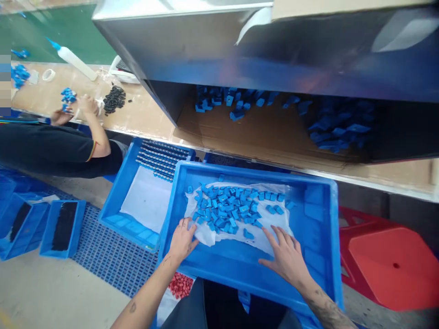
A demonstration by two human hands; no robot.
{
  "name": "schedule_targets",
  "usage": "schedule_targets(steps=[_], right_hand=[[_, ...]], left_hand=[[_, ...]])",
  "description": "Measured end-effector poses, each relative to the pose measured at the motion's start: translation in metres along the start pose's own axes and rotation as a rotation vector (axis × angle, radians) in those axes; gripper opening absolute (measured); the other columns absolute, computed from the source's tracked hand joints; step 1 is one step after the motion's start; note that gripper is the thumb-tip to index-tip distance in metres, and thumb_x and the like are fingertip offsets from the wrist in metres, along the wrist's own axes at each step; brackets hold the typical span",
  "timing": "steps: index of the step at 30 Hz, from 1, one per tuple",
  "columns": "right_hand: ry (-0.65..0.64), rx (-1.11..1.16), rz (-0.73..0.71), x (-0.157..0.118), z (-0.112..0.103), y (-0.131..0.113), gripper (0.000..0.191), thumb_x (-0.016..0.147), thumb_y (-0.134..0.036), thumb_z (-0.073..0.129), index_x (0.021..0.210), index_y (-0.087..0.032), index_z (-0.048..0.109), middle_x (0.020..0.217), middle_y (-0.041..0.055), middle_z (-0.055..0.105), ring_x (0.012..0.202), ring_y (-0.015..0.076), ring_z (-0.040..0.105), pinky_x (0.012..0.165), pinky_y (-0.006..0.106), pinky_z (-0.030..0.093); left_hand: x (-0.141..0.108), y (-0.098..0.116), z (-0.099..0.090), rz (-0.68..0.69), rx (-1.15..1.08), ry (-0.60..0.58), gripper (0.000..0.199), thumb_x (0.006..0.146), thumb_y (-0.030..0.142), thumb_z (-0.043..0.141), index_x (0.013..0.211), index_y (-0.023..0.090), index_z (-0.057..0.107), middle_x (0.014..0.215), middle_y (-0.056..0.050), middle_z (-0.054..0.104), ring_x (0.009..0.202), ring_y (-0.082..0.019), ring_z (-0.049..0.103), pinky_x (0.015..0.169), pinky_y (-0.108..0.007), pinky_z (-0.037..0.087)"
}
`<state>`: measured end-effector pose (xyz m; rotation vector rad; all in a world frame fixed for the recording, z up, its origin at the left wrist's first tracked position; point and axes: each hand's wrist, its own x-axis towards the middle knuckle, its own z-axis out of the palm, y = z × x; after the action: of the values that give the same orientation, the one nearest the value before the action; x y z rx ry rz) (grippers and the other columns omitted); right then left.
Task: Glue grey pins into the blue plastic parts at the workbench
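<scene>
In front of me is a large blue tray (240,269) lined with a white cloth (255,235). A loose heap of small blue plastic blocks (226,208) covers the middle of the cloth; several sit in a rough row at its upper right. My left hand (183,240) rests at the cloth's lower left edge, thumb and fingers apart, beside a bunched fold. Spread out over the lower right of the cloth is my right hand (288,256), open, fingertips near a few stray blocks. I see nothing held in either hand.
An open cardboard box (212,132) with more blue pieces stands on the bench. Left of my tray, another blue tray (109,210) carries rows of small parts. A co-worker's hands (87,106) are near black pieces (115,98). A red stool (394,265) stands right.
</scene>
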<state>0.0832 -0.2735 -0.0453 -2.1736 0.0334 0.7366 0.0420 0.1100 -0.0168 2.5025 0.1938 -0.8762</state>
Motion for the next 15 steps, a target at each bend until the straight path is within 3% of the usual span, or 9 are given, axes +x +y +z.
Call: schedule_targets(steps=[2, 3, 5, 7, 9, 11, 13, 15], right_hand=[[-0.052, -0.454, -0.174, -0.001, -0.022, 0.024, 0.053, 0.072, -0.012, 0.069, 0.124, -0.021, 0.068, 0.129, 0.0193, 0.065, 0.128, 0.0429, 0.048, 0.104, 0.06, 0.034], [-0.082, -0.577, -0.223, 0.003, -0.032, 0.031, 0.046, 0.073, -0.008, 0.064, 0.117, -0.02, 0.072, 0.115, 0.018, 0.07, 0.116, 0.0393, 0.056, 0.099, 0.056, 0.038], [-0.122, -0.613, -0.256, 0.02, -0.049, 0.036, 0.036, 0.076, -0.005, 0.06, 0.104, -0.021, 0.076, 0.096, 0.013, 0.073, 0.098, 0.0316, 0.061, 0.091, 0.046, 0.043], [-0.127, -0.647, -0.306, 0.049, -0.064, 0.029, 0.031, 0.081, -0.01, 0.058, 0.103, -0.023, 0.077, 0.103, 0.0123, 0.071, 0.1, 0.0297, 0.059, 0.09, 0.042, 0.042], [-0.099, -0.676, -0.344, 0.085, -0.075, 0.017, 0.03, 0.084, -0.015, 0.058, 0.105, -0.023, 0.077, 0.126, 0.0138, 0.064, 0.117, 0.0331, 0.052, 0.097, 0.045, 0.039], [-0.081, -0.695, -0.368, 0.121, -0.08, 0.006, 0.031, 0.082, -0.014, 0.059, 0.105, -0.025, 0.077, 0.146, 0.0114, 0.051, 0.133, 0.0366, 0.039, 0.105, 0.049, 0.032], [-0.088, -0.706, -0.37, 0.152, -0.078, 0.0, 0.028, 0.078, -0.013, 0.061, 0.097, -0.025, 0.079, 0.15, 0.0105, 0.046, 0.137, 0.0391, 0.033, 0.108, 0.054, 0.028], [-0.106, -0.71, -0.363, 0.171, -0.073, -0.002, 0.023, 0.076, -0.013, 0.062, 0.088, -0.023, 0.079, 0.14, 0.0138, 0.053, 0.131, 0.0405, 0.038, 0.106, 0.057, 0.029]], left_hand=[[0.005, 0.006, 0.003, 0.116, 0.044, -0.066, 0.028, 0.074, 0.014, 0.072, 0.1, 0.025, 0.072, 0.119, -0.01, 0.063, 0.122, -0.03, 0.052, 0.106, -0.042, 0.04], [0.01, 0.008, 0.002, 0.163, 0.059, -0.094, 0.026, 0.073, 0.013, 0.073, 0.096, 0.026, 0.073, 0.111, -0.008, 0.066, 0.115, -0.028, 0.056, 0.103, -0.039, 0.042], [0.022, 0.007, -0.008, 0.212, 0.087, -0.095, 0.019, 0.077, 0.014, 0.071, 0.091, 0.026, 0.075, 0.106, -0.008, 0.068, 0.108, -0.026, 0.059, 0.101, -0.037, 0.045], [0.043, 0.0, -0.027, 0.208, 0.121, -0.016, 0.017, 0.087, 0.021, 0.063, 0.097, 0.025, 0.076, 0.128, -0.01, 0.062, 0.125, -0.029, 0.051, 0.109, -0.041, 0.04], [0.068, -0.005, -0.047, 0.172, 0.156, 0.077, 0.022, 0.094, 0.027, 0.056, 0.1, 0.021, 0.075, 0.148, -0.012, 0.047, 0.145, -0.035, 0.03, 0.119, -0.049, 0.028], [0.095, -0.006, -0.06, 0.132, 0.183, 0.108, 0.021, 0.092, 0.03, 0.059, 0.094, 0.016, 0.075, 0.151, -0.014, 0.044, 0.149, -0.039, 0.019, 0.121, -0.053, 0.023], [0.115, -0.004, -0.062, 0.088, 0.196, 0.083, 0.015, 0.087, 0.027, 0.067, 0.087, 0.013, 0.073, 0.14, -0.017, 0.054, 0.145, -0.038, 0.03, 0.119, -0.051, 0.029], [0.125, 0.0, -0.057, 0.03, 0.196, 0.051, 0.013, 0.086, 0.025, 0.07, 0.089, 0.012, 0.07, 0.127, -0.015, 0.062, 0.135, -0.033, 0.046, 0.113, -0.048, 0.038]])
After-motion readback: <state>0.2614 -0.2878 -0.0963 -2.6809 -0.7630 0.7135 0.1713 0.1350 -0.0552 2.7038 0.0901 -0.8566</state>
